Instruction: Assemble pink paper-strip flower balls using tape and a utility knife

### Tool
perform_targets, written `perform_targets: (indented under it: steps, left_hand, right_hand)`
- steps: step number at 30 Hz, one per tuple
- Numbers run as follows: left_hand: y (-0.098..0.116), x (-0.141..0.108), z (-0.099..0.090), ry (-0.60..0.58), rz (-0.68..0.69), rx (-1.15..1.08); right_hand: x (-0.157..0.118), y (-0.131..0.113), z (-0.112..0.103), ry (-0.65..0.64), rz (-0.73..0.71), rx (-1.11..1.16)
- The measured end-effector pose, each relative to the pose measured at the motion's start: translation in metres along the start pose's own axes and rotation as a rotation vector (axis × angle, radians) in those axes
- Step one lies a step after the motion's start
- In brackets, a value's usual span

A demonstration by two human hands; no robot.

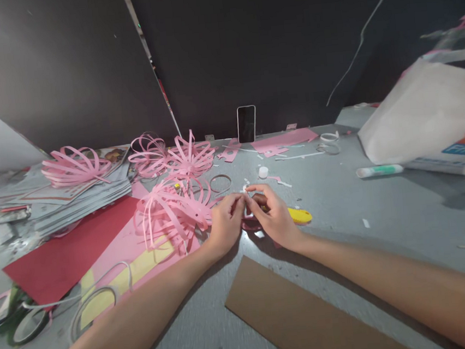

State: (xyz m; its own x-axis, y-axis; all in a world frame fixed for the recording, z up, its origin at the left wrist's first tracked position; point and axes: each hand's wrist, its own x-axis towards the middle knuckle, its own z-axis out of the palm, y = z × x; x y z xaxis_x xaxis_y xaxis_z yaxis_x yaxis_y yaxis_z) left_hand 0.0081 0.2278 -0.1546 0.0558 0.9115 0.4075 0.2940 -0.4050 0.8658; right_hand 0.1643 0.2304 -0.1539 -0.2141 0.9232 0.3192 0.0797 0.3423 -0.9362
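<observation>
Near the middle of the grey table, my left hand (229,221) and my right hand (273,214) meet with fingertips pinched close together. Between them is a small white piece (245,188), too small to make out clearly. Just under the fingers lies a dark red item (251,223), partly hidden by both hands. The yellow handle (300,215) of some tool sticks out beside my right hand. Pink paper-strip loops (170,213) lie right beside my left hand. Beyond the fingers are a round white cap (263,172) and a thin ring (221,183).
A brown cardboard strip (299,316) lies in front. At left are red paper (75,250), a paper stack (74,203) and green-handled scissors (29,328). A phone (247,123) stands against the dark wall. A marker (379,171) and white bag (424,117) are at right.
</observation>
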Motion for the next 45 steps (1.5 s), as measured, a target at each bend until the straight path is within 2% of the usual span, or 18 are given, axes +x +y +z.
perform_targets:
  steps: [21, 37, 45]
  left_hand:
    - [0.0024, -0.001, 0.0004, -0.024, 0.008, 0.027]
    - [-0.001, -0.0012, 0.0008, -0.026, 0.007, 0.057]
    - [-0.0003, -0.0005, 0.0007, -0.05, -0.006, 0.046]
  right_hand:
    - [0.0005, 0.0008, -0.0004, 0.055, 0.012, -0.004]
    - [0.0024, -0.0001, 0.0, 0.074, 0.148, 0.048]
    - [0.0031, -0.0005, -0.0019, 0.103, 0.062, -0.058]
